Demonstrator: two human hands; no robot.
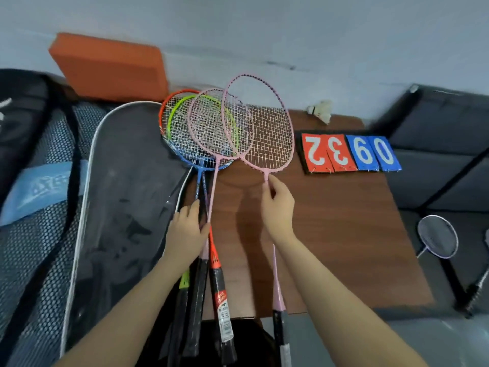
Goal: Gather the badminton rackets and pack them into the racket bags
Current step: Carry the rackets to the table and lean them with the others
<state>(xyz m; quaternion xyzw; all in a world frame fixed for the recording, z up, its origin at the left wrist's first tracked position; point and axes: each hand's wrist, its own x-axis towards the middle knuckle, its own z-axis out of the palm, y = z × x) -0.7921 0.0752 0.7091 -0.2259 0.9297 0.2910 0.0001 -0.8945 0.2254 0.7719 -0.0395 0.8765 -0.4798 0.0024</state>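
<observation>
Several rackets lie fanned on the brown table [344,234]: orange [169,98], green [176,109], blue [197,165] and a pink one [197,102], their shafts bunched under my left hand [186,231], which presses down on them. A second pink racket [288,123] lies to the right; my right hand [277,205] pinches its shaft just below the head. A grey racket bag with white piping [124,207] lies open at the left, beside the bunch. Another black mesh bag [34,234] sits further left.
A scoreboard with red and blue number cards [349,153] lies on the table's right part. A shuttlecock [321,109] rests at the far edge. An orange foam block [111,67] leans on the wall. A purple racket [438,237] stands off the table at the right.
</observation>
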